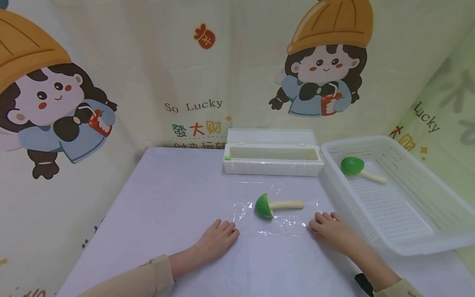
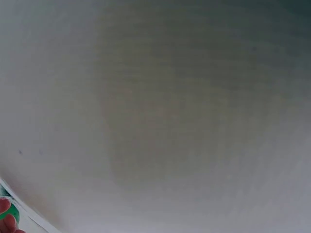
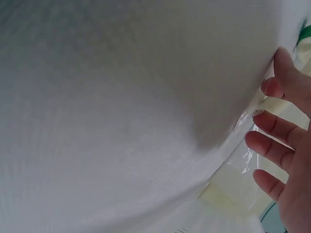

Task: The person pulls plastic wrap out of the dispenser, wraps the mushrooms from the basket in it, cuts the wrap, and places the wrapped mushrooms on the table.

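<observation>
Flanking a green-capped mushroom (image 1: pixel 265 206), left hand (image 1: pixel 218 240) and right hand (image 1: pixel 331 232) lie palm-down — both grips loose, unclenched.

My sleeve (image 1: pixel 130 279) was matt cloth; the clear plastic film (image 1: pixel 285 222) looked glossy and crinkled, the mushroom (image 1: pixel 264 206) on it smooth, the basket (image 1: pixel 349 202) satiny plastic.

We've got a cream cloth (image 1: pixel 148 82) behind a pale table (image 1: pixel 178 177). On the cloth we log two cartoon figures (image 1: pixel 326 74) in orange hats (image 1: pixel 334 24), left one cut by the frame edge, each with a red drink (image 1: pixel 328 105). Between them, a red pouch (image 1: pixel 205 36), "So Lucky" text (image 1: pixel 193 106), coloured characters (image 1: pixel 196 129) below. At right, another "Lucky" (image 1: pixel 426 117), slanted, below blurry grey shapes (image 1: pixel 462 90).
</observation>
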`<state>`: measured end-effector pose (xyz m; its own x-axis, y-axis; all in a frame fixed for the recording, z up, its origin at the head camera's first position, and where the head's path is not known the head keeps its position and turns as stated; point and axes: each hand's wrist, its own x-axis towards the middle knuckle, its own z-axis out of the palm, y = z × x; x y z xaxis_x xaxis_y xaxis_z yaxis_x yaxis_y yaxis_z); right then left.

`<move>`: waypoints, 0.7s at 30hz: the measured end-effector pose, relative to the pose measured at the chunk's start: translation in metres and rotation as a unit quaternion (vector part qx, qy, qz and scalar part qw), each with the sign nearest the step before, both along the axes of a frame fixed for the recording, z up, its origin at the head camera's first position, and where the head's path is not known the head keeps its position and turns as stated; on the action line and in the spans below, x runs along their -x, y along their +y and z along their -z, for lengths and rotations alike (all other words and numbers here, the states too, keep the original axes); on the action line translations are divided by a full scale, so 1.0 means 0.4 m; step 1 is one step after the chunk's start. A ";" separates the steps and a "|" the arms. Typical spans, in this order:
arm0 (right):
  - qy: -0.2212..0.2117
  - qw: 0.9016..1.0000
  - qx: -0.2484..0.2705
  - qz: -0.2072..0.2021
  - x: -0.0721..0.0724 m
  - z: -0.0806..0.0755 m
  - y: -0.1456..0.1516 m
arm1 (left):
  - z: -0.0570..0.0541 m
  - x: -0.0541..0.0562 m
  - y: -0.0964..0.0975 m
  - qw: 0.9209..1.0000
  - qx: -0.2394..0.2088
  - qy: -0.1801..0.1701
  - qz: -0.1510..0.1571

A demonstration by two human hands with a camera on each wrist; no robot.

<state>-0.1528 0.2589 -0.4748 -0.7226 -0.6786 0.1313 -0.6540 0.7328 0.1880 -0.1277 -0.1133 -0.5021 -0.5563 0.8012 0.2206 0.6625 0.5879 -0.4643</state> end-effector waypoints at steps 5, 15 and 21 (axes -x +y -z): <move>0.010 0.999 0.027 -0.016 0.006 0.006 0.000 | -0.004 0.009 -0.001 0.999 -0.032 0.021 0.011; 0.028 0.994 0.102 -0.017 0.027 -0.031 0.009 | -0.017 0.049 0.010 0.991 -0.121 0.052 0.032; 0.041 0.989 0.140 -0.021 0.049 -0.060 0.006 | -0.050 0.086 0.008 0.986 -0.153 0.050 0.040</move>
